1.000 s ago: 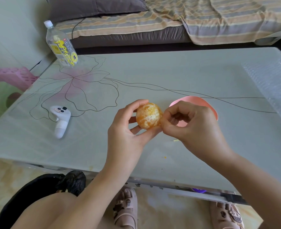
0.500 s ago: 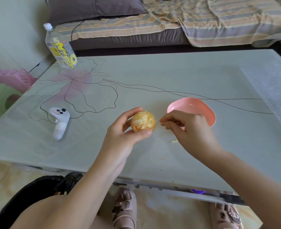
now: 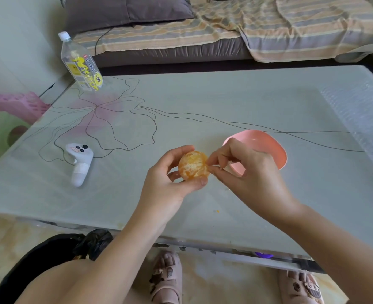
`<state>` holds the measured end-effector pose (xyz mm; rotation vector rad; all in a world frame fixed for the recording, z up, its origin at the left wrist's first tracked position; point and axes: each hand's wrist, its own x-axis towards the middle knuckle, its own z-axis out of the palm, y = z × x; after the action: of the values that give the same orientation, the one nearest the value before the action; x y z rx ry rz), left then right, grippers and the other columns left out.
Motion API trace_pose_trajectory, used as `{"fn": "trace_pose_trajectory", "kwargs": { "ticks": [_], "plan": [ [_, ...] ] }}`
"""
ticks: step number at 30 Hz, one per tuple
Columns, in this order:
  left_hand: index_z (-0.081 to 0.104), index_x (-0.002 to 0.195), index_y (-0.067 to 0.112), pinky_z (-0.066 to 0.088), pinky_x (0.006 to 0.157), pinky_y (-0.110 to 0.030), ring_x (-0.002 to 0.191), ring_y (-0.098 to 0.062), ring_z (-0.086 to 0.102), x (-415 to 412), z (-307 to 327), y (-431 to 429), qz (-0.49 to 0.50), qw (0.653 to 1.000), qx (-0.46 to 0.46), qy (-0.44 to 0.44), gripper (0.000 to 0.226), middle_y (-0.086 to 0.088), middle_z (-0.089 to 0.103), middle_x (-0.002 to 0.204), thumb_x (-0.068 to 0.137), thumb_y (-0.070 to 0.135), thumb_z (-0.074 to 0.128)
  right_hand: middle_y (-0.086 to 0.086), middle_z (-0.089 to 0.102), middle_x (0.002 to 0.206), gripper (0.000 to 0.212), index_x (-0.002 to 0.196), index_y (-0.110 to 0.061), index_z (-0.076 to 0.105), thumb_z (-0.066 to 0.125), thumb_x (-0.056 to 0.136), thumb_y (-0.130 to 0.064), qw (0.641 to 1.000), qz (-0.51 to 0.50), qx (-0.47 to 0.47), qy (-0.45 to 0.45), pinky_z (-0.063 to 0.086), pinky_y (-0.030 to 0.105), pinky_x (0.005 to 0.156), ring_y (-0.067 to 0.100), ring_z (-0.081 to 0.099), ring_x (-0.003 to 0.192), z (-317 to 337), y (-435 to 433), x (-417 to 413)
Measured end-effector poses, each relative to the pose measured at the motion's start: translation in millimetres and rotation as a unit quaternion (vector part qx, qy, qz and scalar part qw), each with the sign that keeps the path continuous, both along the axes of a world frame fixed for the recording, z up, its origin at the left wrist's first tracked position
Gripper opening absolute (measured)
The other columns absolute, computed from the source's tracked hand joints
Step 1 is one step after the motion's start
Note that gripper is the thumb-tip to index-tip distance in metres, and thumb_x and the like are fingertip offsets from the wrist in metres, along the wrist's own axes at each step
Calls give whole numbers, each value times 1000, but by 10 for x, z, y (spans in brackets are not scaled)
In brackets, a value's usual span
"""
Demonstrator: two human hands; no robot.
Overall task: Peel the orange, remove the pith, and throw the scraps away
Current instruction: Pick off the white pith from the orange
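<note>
A peeled orange (image 3: 193, 166) with white pith streaks on its surface is held above the glass table's (image 3: 225, 102) near half. My left hand (image 3: 170, 178) grips it from the left and below, thumb under it and fingers over the top. My right hand (image 3: 247, 174) is at the orange's right side, thumb and forefinger pinching at the pith there. A pink bowl (image 3: 266, 148) sits on the table just behind my right hand, partly hidden by it.
A white game controller (image 3: 79, 164) lies on the table at the left. A plastic bottle (image 3: 81, 64) stands at the far left corner. A black bin bag (image 3: 56, 253) sits on the floor below the near edge. A sofa with a striped blanket (image 3: 268, 25) is behind.
My right hand pulled away from the orange half a second ago and has come back to pinch at its right side. The left hand turned the orange a little.
</note>
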<state>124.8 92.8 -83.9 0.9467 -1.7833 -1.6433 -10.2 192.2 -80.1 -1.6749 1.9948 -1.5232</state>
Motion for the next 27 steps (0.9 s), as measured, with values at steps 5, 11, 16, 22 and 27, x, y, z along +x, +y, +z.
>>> {"fn": "trace_pose_trajectory", "kwargs": {
  "ticks": [5,11,16,22,27],
  "plan": [
    [66,104,36,51,79,-24,91,-16,67,11,19,-7,18,1000,5,8,56,4,69,106,59,9,84,-3,63,74,26,75,-16,48,66,76,3,998,25,27,57,43,19,63,14,54,70,-26,6,-1],
    [61,110,32,49,80,-23,86,-9,69,30,1,-56,40,998,38,7,62,5,68,108,52,18,80,-6,69,72,10,91,-15,67,59,88,-10,986,1,152,66,50,30,65,11,62,64,-263,-24,-84],
    [61,111,12,54,87,-33,94,-18,70,32,-49,-104,40,987,153,25,60,-6,71,104,54,11,82,-11,58,61,10,70,-17,65,72,76,-12,978,-42,192,72,47,28,59,14,57,61,-346,-54,-139],
    [62,97,6,56,79,-28,87,-16,66,11,-53,-140,27,954,294,54,22,-7,69,95,75,3,65,-5,61,68,22,72,-14,63,62,74,8,977,-48,193,74,45,19,60,17,55,62,-489,-89,-160],
    [61,100,7,59,75,-31,90,-24,66,11,-72,-147,29,938,340,57,40,-11,70,94,62,13,68,0,74,92,22,101,-11,72,58,88,-2,978,-33,199,58,45,18,75,16,67,83,-520,-84,-148]
  ]
}}
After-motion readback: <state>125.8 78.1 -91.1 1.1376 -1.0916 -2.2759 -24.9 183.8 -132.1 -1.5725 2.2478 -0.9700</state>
